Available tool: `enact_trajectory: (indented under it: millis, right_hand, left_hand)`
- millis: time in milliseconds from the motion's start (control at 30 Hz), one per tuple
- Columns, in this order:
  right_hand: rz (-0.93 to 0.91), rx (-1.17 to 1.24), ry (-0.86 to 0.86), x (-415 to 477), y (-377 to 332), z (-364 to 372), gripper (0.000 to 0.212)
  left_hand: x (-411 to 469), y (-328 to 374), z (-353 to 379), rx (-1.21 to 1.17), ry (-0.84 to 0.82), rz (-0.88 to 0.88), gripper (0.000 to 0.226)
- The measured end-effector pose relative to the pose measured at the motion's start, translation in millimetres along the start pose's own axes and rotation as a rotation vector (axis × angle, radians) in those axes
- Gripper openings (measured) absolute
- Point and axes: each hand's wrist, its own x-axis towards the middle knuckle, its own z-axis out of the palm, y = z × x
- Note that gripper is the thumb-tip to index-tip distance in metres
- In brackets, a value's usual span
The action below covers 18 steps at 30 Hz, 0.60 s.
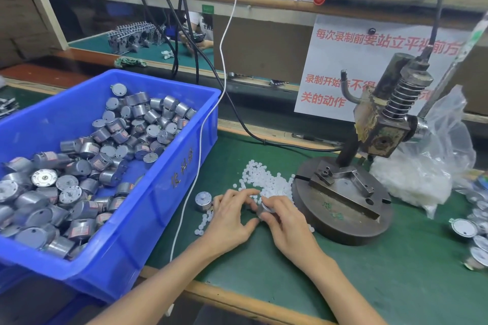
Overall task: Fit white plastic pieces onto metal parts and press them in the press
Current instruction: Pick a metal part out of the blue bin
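My two hands meet over the green mat in front of a pile of small white plastic pieces (pixel 266 179). My right hand (pixel 284 221) grips a round metal part (pixel 264 209), mostly hidden by the fingers. My left hand (pixel 229 219) has its fingers curled at the part's top edge; whether it pinches a white piece is hidden. Another metal part (pixel 202 200) stands on the mat left of my left hand. The press (pixel 343 192), with a round base and a spring-loaded head (pixel 383 134), stands just right of my hands.
A blue bin (pixel 169 192) full of metal parts sits at the left. A clear bag of white pieces (pixel 422 179) lies behind the press. Several finished parts (pixel 464 228) lie at the right edge. A white cable (pixel 200 140) runs down past the bin.
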Motion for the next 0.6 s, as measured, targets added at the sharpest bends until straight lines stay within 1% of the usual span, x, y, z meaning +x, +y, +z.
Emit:
enact_trajectory:
  millis: [67,167,333,467,600]
  right_hand:
    - [-0.062,-0.053,-0.035,-1.9,-4.0,-0.3,0.025]
    - [-0.116,-0.126,-0.014,-3.5,-6.4,1.3,0.032]
    - [-0.158,-0.160,0.021,-3.9,-5.6,3.3,0.033]
    - [-0.164,-0.178,-0.006,-3.1,-6.5,3.8,0.028]
    - [-0.159,-0.197,-0.026,-3.3,-7.0,3.6,0.026]
  left_hand:
    - [-0.1,0.0,-0.6,0.016,0.012,0.013,0.047]
    - [0.6,0.7,-1.7,0.027,0.002,0.035,0.045]
    - [-0.2,1.1,-1.1,0.008,-0.002,0.060,0.037]
    - [-0.3,1.7,-1.7,0.016,0.010,0.062,0.033]
    - [-1.7,3.7,-1.9,0.037,0.016,0.072,0.039]
